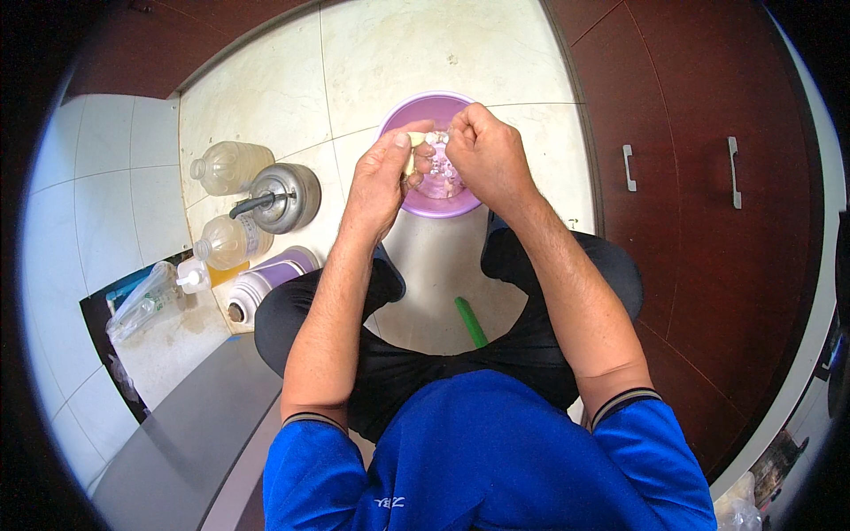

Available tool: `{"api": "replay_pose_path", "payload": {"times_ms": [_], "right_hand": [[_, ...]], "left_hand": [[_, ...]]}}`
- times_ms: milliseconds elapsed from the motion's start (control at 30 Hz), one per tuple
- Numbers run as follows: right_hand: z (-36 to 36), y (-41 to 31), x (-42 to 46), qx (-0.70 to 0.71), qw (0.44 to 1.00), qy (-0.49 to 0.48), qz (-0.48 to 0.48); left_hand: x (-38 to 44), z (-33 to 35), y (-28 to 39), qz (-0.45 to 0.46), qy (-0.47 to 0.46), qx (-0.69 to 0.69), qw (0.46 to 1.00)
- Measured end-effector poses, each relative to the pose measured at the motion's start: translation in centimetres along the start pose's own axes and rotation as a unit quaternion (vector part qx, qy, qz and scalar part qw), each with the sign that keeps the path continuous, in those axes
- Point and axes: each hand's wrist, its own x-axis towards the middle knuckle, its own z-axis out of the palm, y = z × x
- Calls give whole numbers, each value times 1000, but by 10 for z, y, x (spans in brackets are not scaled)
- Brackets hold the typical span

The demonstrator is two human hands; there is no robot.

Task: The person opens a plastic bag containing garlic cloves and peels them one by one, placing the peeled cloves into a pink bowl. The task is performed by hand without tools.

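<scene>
My left hand holds pale peeled pieces that look like garlic cloves, pinched between thumb and fingers. Close beside it, my right hand is curled with its fingertips drawn together; whether they grip anything is hidden. Small whitish bits show between the two hands. Both hands are over a round pink-purple plastic basin on the floor. Inside the basin lie wet-looking whitish and pinkish pieces, too small to name surely.
At left stand a metal kettle, cloudy plastic bottles, a purple-and-white thermos flask and a pump bottle. Dark red cabinets line the right. A green stick-like object lies between my legs on the tiled floor.
</scene>
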Motion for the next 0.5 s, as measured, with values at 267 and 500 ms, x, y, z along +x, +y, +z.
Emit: {"api": "replay_pose_path", "payload": {"times_ms": [267,500], "right_hand": [[4,1,-2,12,1000,-22,-8],[0,-12,-5,18,998,-59,15]], "left_hand": [[2,1,0,-5,26,61,998],[-1,3,-3,33,39,200,978]]}}
